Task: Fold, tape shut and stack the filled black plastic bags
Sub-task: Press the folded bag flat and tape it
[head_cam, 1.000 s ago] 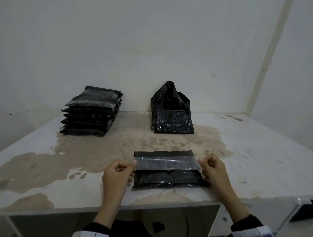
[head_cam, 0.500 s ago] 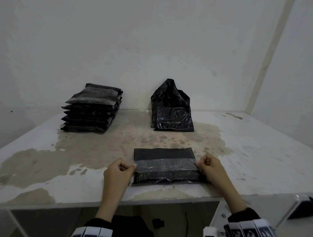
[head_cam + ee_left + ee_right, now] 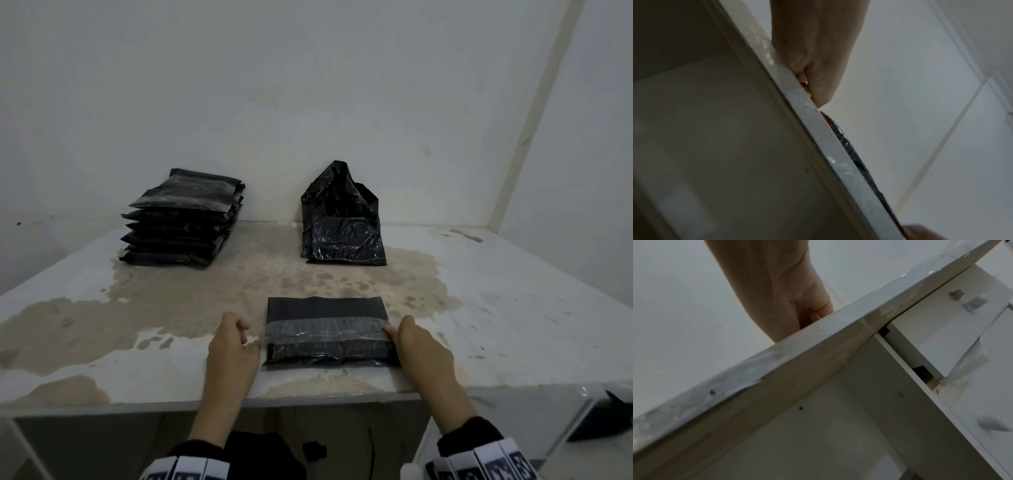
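Observation:
A folded black bag (image 3: 329, 353) lies flat near the table's front edge. A strip of clear tape (image 3: 325, 327) runs across its width. My left hand (image 3: 245, 337) sits just left of the bag with fingers curled, apart from it and holding nothing. My right hand (image 3: 399, 334) is at the bag's right edge, thumb on the end of the tape, fingers curled beside it. In the left wrist view my left hand (image 3: 813, 78) shows above the table edge, with a sliver of the bag (image 3: 849, 146) beyond. In the right wrist view my right hand (image 3: 807, 311) is half hidden behind the table edge.
A stack of several taped black bags (image 3: 185, 222) stands at the back left. A heap of untaped black bags (image 3: 342, 233) leans on the wall at back centre. The worn white table (image 3: 496, 308) has bare surface to the right. A drawer unit (image 3: 582, 428) sits lower right.
The tape strip, held raised over the bag a second ago, now lies flat on it. My left hand has let go of its end and shifted left.

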